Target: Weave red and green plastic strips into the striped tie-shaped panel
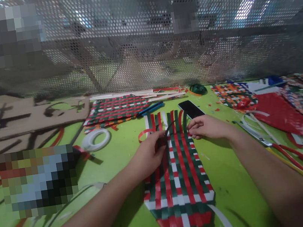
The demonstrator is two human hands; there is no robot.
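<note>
A woven mat (175,167) of red, dark green and white flat strips lies lengthwise in front of me, its loose strip ends fanned out at the far end. My left hand (153,153) lies over its left side, fingers bent around a thin dark green strip (170,126) that curves up from the weave. At the far right corner my right hand (206,126) has its fingertips pressed together beside the outermost green strip end (184,121); what they pinch is hidden. A red strip (144,134) loops out past the left edge. A white strip (224,220) trails at the near right.
A phone (190,108) lies just beyond my right hand. Red-handled scissors (297,160) lie at the right, near a red sheet (279,113). At the left are a white tape roll (96,139) and cut cardboard (26,117). Another woven piece (119,108) and a blue pen-like tool (149,109) lie behind.
</note>
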